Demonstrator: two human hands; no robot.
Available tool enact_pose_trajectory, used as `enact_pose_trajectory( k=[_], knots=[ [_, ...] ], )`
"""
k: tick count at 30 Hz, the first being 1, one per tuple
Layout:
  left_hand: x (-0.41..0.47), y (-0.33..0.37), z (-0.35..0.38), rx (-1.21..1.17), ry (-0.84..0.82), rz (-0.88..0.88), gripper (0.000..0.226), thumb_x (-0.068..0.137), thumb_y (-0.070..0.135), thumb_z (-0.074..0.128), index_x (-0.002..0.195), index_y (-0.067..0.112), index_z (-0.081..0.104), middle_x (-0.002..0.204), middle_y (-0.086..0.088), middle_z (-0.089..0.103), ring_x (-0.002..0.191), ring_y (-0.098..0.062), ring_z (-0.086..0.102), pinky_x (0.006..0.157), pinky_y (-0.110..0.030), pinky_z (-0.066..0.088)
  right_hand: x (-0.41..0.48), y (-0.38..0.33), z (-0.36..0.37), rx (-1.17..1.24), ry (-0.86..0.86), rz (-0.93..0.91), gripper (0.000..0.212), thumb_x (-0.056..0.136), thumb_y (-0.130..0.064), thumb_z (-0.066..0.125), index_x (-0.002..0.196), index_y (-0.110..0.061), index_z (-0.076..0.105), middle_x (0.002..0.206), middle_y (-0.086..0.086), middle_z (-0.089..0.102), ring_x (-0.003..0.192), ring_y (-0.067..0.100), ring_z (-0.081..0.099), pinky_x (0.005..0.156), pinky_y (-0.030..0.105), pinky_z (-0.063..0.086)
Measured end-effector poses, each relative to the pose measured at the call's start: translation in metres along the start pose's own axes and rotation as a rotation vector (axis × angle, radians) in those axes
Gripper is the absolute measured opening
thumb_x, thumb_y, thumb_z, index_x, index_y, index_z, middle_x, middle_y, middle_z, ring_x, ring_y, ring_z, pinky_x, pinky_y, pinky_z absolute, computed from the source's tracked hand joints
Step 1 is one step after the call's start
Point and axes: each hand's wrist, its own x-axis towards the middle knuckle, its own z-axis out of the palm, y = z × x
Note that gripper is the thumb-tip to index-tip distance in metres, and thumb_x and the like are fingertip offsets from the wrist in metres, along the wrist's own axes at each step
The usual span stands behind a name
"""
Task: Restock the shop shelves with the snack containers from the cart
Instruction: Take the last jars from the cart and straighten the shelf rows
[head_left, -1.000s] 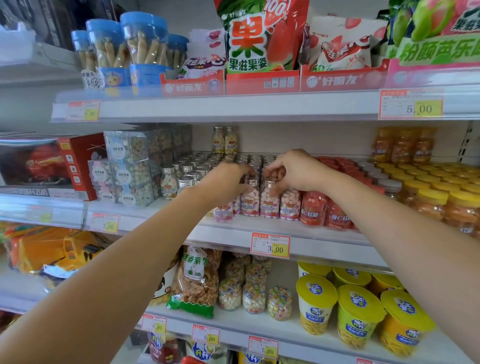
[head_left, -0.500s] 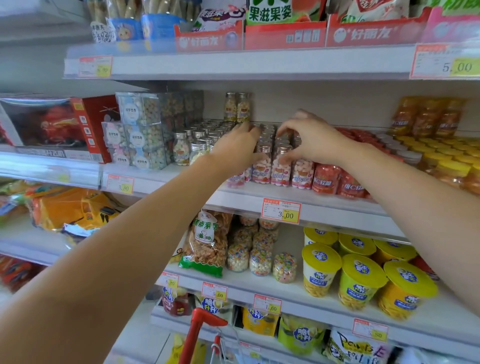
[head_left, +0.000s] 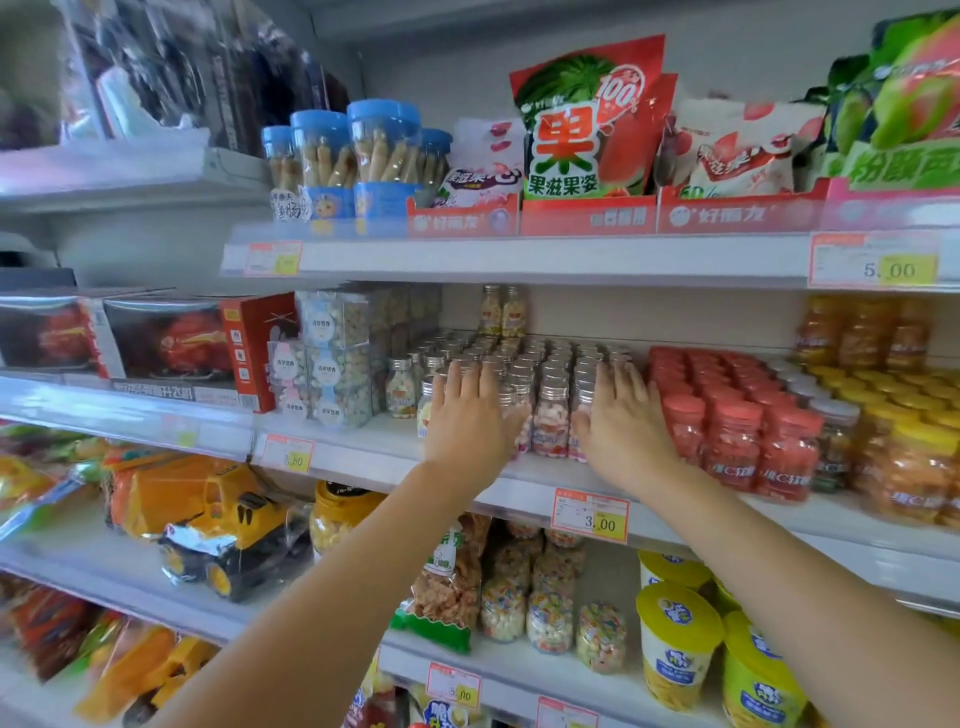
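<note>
Pressing flat: left hand and right hand, fingers straight, holding nothing, bracket the front silver-capped bottles on the middle shelf. Risk: an uneven push could topple the tightly packed rows, or nudge the red-capped jars just beside the right hand.

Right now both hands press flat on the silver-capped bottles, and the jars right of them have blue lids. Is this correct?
No: the head view shows red lids on those jars. The left hand and right hand do press flat on the silver-capped bottles.
</note>
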Motion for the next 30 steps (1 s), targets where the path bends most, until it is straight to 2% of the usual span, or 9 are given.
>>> enact_pose_trajectory(
  k=[7,11,14,18,22,23,26,30],
  knots=[
    [0.002,-0.006,-0.001,-0.083,0.029,0.041,0.058,0.098,0.052,0.024,0.143,0.016,0.032,0.154,-0.010,0.026,0.146,-0.027,0.009,0.120,-0.039,0.003,0.001,0.005,0.003,0.065,0.069,-0.047,0.052,0.099,-0.029,0.037,0.144,-0.004,0.029,0.152,0.013,0.028,0.143,0.026,0.017,0.118,0.039,0.002],
    [0.004,-0.008,-0.004,-0.174,0.027,0.039,0.059,0.095,0.053,0.034,0.141,0.015,0.035,0.153,-0.008,0.028,0.146,-0.023,0.009,0.120,-0.035,0.001,0.003,0.008,0.001,0.057,0.038,-0.069,0.053,0.100,-0.032,0.036,0.145,-0.006,0.028,0.152,0.010,0.028,0.144,0.024,0.017,0.118,0.038,0.001],
    [0.003,-0.006,-0.005,-0.192,0.040,0.022,0.064,0.093,0.053,0.038,0.142,0.012,0.034,0.156,-0.007,0.020,0.146,-0.021,0.003,0.120,-0.032,-0.002,0.003,0.009,-0.001,0.045,0.027,-0.078,0.054,0.100,-0.034,0.035,0.146,-0.007,0.025,0.154,0.009,0.026,0.144,0.023,0.017,0.118,0.040,0.001],
    [0.004,-0.006,-0.003,-0.172,0.077,0.019,0.060,0.094,0.054,0.034,0.141,0.016,0.037,0.158,-0.005,0.015,0.146,-0.021,-0.007,0.119,-0.035,-0.005,0.002,0.009,-0.003,0.051,0.017,-0.079,0.056,0.101,-0.035,0.034,0.148,-0.007,0.022,0.156,0.009,0.022,0.145,0.023,0.014,0.118,0.040,0.000],
    [0.003,-0.007,0.002,-0.201,0.101,0.031,0.059,0.095,0.053,0.031,0.140,0.017,0.039,0.157,-0.003,0.018,0.146,-0.021,-0.006,0.119,-0.034,-0.006,0.003,0.008,-0.003,0.040,0.008,-0.081,0.058,0.101,-0.037,0.033,0.149,-0.008,0.020,0.157,0.009,0.020,0.146,0.023,0.012,0.118,0.040,-0.001],
    [0.002,-0.006,0.004,-0.215,0.099,0.034,0.063,0.093,0.056,0.027,0.140,0.016,0.039,0.157,-0.002,0.019,0.147,-0.020,-0.005,0.119,-0.034,-0.006,0.003,0.008,-0.003,0.036,0.006,-0.081,0.058,0.101,-0.038,0.033,0.149,-0.008,0.019,0.157,0.008,0.019,0.146,0.023,0.012,0.118,0.040,-0.001],
    [0.001,-0.004,0.006,-0.290,0.161,0.036,0.094,0.075,0.069,0.001,0.137,0.014,0.044,0.153,-0.001,0.029,0.147,-0.021,0.004,0.119,-0.033,0.000,0.004,0.009,-0.002,0.030,0.003,-0.079,0.059,0.101,-0.038,0.033,0.149,-0.008,0.019,0.157,0.008,0.019,0.146,0.023,0.011,0.118,0.040,-0.001],
    [0.000,-0.003,0.009,-0.332,0.184,-0.002,0.098,0.070,0.069,-0.001,0.135,0.014,0.048,0.150,0.001,0.036,0.146,-0.019,0.008,0.120,-0.033,0.004,0.005,0.010,-0.001,0.013,0.000,-0.085,0.060,0.100,-0.040,0.034,0.149,-0.008,0.018,0.156,0.008,0.021,0.145,0.023,0.013,0.118,0.041,0.000]
  ],
)
